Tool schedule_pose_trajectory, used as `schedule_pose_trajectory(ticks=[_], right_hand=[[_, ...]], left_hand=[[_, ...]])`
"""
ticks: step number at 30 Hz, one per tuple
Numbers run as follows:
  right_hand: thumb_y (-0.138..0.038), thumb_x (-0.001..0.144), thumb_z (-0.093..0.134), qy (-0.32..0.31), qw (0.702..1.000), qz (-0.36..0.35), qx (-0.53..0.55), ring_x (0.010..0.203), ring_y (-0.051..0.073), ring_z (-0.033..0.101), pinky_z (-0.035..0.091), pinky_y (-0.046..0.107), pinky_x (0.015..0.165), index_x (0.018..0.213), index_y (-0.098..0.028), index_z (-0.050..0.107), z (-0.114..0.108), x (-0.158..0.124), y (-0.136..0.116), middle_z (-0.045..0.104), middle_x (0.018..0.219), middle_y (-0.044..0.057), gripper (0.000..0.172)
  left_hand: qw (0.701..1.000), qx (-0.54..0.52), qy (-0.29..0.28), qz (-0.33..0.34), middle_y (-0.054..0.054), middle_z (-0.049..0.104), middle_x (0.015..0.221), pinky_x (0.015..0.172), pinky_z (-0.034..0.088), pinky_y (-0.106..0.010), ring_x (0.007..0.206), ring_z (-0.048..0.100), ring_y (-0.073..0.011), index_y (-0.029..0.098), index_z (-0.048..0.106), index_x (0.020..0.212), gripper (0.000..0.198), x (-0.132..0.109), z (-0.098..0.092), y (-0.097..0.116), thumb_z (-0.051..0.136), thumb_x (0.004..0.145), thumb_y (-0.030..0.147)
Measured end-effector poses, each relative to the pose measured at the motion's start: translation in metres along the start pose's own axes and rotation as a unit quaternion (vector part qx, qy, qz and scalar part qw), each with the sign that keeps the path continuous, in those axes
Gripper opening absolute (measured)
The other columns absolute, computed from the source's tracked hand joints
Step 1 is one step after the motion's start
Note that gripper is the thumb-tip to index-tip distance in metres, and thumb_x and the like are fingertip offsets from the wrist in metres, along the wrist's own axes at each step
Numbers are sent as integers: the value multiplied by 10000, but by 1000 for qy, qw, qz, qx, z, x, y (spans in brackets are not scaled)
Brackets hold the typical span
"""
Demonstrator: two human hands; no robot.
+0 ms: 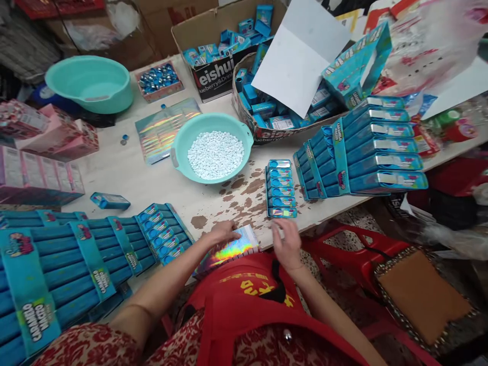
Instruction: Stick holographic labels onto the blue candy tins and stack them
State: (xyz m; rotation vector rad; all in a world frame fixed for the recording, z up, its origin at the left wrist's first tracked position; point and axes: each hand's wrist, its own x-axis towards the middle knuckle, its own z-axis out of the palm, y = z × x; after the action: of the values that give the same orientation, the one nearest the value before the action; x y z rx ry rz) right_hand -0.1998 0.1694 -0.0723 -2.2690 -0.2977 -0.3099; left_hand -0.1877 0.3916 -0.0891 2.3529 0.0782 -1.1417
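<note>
My left hand (221,233) is closed on the edge of a shiny rainbow-coloured sticker sheet (236,248), which rests at the table's front edge against my red apron (251,290). The fingers of my right hand (286,244) are pinched together; whatever lies between them is too small to make out. Just beyond it stands a short row of blue candy boxes (280,189). The nearest box carries a shiny patch on its end.
A turquoise basin of white candies (212,121) stands mid-table, beside another shiny sheet (160,133). Stacked blue box packs line the left (76,259) and right (362,152). Cartons (213,81) of blue boxes sit behind. A red stool (343,249) is at right.
</note>
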Motion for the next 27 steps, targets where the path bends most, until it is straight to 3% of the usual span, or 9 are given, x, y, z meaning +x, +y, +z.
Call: schedule_pose_trajectory(ticks=[3, 7, 13, 17, 19, 21, 24, 25, 27], right_hand=[[-192, 903, 443, -143, 988, -62, -8, 961, 221, 532, 466, 366, 834, 1131, -199, 584, 35, -16, -12, 595, 1019, 107, 268], [-218, 889, 496, -233, 958, -123, -110, 969, 260, 527, 458, 392, 782, 1169, -196, 589, 68, -28, -6, 608, 1098, 124, 296], [-182, 897, 489, -239, 943, -197, -121, 1123, 246, 480, 400, 375, 855, 1142, -211, 589, 61, -33, 1, 569, 1234, 111, 267], [-209, 901, 494, -242, 943, -193, -125, 924, 222, 540, 398, 336, 776, 879, -196, 634, 44, -25, -8, 651, 961, 91, 143], [-216, 906, 482, -255, 945, -167, -116, 783, 205, 543, 395, 318, 708, 799, -194, 615, 31, -17, -15, 633, 779, 64, 172], [-247, 909, 478, -250, 959, -112, -76, 734, 194, 547, 402, 305, 677, 781, -197, 597, 15, -8, -21, 616, 730, 49, 182], [-315, 899, 486, -217, 976, -3, 20, 726, 179, 572, 431, 285, 666, 766, -209, 581, -7, 7, -26, 622, 745, 34, 195], [-334, 892, 489, -208, 976, 32, 48, 716, 172, 577, 438, 279, 662, 760, -212, 580, -12, 11, -26, 625, 746, 28, 201], [-374, 869, 508, -186, 974, 99, 83, 693, 166, 578, 446, 276, 657, 749, -211, 585, -17, 18, -24, 631, 743, 22, 216]], left_hand=[[997, -63, 23, 22, 15, 570, 638, 567, 311, -219, 622, 494, -132, 166, 632, 777, 189, -6, 22, -16, 499, 787, 300], [994, -81, 59, 37, 9, 530, 600, 557, 278, -231, 610, 457, -131, 153, 612, 681, 281, -6, 33, -15, 427, 829, 304], [994, -83, 65, 20, -7, 587, 648, 576, 308, -241, 646, 503, -149, 158, 642, 718, 251, -6, 27, -15, 440, 818, 268], [996, -62, 68, 4, -29, 634, 731, 628, 359, -246, 728, 558, -172, 166, 650, 778, 265, -7, 27, -14, 432, 848, 300], [996, -56, 74, -18, -57, 657, 806, 689, 394, -266, 799, 584, -195, 162, 653, 830, 267, -11, 25, -10, 422, 859, 294], [989, -87, 121, -8, -90, 662, 950, 794, 413, -299, 924, 585, -217, 154, 639, 960, 277, -16, 23, -3, 418, 866, 293], [952, -217, 177, 126, -96, 568, 1225, 916, 395, -304, 1127, 510, -208, 178, 508, 1213, 410, -23, 19, 15, 478, 843, 351], [937, -260, 154, 173, -83, 564, 1229, 902, 408, -290, 1119, 514, -198, 188, 491, 1223, 450, -24, 19, 23, 521, 813, 371], [925, -310, 63, 212, -50, 643, 1024, 785, 448, -259, 936, 584, -170, 175, 558, 1086, 364, -21, 16, 37, 541, 782, 375]])
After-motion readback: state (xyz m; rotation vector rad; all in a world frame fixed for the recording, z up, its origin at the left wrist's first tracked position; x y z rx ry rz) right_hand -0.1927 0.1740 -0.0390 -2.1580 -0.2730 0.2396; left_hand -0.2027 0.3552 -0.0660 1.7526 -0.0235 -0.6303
